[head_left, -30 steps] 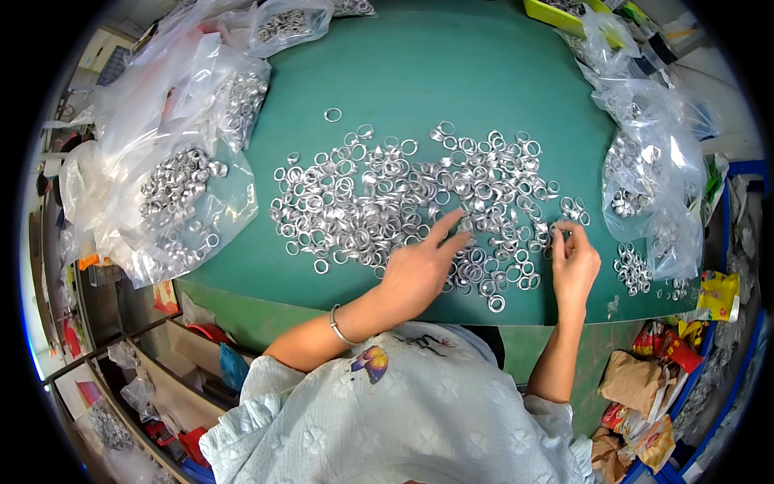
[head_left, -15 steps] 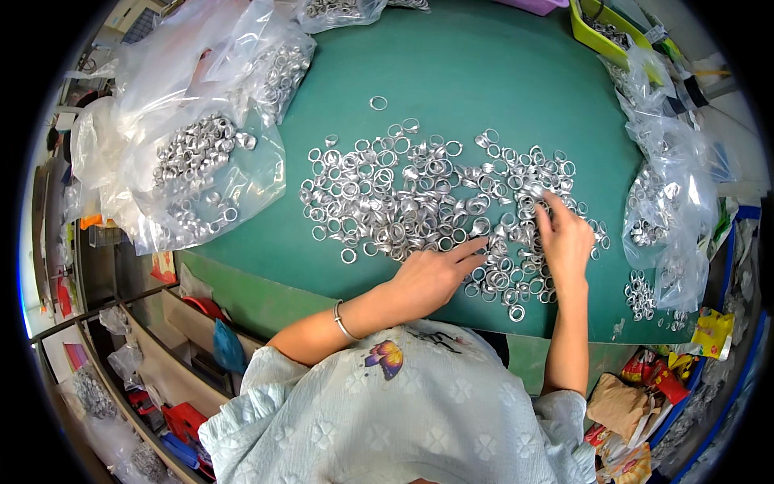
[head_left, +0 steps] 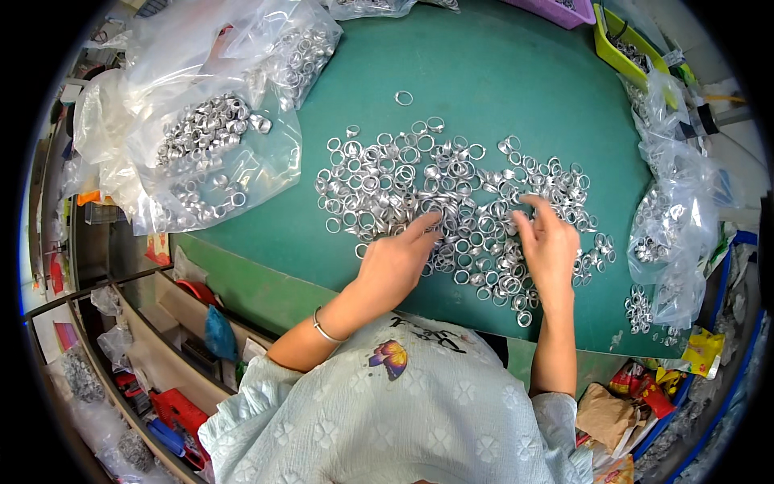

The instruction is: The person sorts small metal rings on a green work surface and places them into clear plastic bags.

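A wide heap of silver-coloured metal rings (head_left: 379, 185) is spread over the green tabletop (head_left: 484, 73). My left hand (head_left: 395, 262) rests at the heap's near edge, its fingers stretched out and touching rings near the middle. Over the right part of the pile is my right hand (head_left: 551, 246), thumb and forefinger apart, with no ring visible between them. Rings lie close under its fingertips. One single ring (head_left: 404, 98) lies alone beyond the heap.
Clear plastic bags (head_left: 274, 153) with more rings stand at the left. Further bags (head_left: 681, 210) line the right edge, beside a small ring cluster (head_left: 638, 309). A yellow-green basket (head_left: 617, 52) and a purple basket (head_left: 556, 10) are at the far right. Open drawers (head_left: 177, 323) sit below left.
My left hand has moved left and slightly up, onto the heap's middle. My right hand has shifted a little left and down. The view has also shifted slightly.
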A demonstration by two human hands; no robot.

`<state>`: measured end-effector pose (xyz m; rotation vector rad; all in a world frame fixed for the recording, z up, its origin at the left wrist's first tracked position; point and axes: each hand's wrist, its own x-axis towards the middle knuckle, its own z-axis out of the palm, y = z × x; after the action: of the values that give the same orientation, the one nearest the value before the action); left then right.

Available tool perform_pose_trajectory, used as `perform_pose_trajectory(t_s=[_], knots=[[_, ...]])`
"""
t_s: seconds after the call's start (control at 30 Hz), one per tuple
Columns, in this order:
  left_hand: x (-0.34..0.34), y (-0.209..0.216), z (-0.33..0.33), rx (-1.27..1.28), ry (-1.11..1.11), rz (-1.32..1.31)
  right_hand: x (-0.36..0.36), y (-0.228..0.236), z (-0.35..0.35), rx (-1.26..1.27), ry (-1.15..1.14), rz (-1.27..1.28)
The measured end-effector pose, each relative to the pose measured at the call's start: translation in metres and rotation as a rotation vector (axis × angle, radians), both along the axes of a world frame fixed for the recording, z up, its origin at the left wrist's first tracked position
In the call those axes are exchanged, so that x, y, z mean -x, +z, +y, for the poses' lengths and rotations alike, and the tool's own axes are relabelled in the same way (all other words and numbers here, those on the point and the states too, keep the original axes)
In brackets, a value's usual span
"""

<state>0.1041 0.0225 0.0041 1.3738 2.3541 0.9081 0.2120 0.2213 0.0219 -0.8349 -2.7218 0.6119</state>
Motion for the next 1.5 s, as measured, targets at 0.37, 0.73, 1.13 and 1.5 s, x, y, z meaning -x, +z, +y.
perform_pose_trajectory(t_s=[0.37, 0.73, 1.13, 1.5], knots=[[0.001, 0.002, -0.029, -0.066, -0.026, -0.128, -0.007, -0.007, -0.007, -0.135, -0.09, -0.034], [0.011, 0.001, -0.02, -0.028, 0.101, -0.005, 0.065, -0.01, -0.054, -0.082, 0.466, -0.064], [0.04, -0.002, -0.038, -0.22, 0.301, -0.032, 0.064, -0.01, -0.027, 0.397, 0.337, -0.036], [0.072, -0.012, -0.002, 0.155, 0.053, 0.208, 0.073, -0.011, -0.058, -0.099, 0.336, -0.114]])
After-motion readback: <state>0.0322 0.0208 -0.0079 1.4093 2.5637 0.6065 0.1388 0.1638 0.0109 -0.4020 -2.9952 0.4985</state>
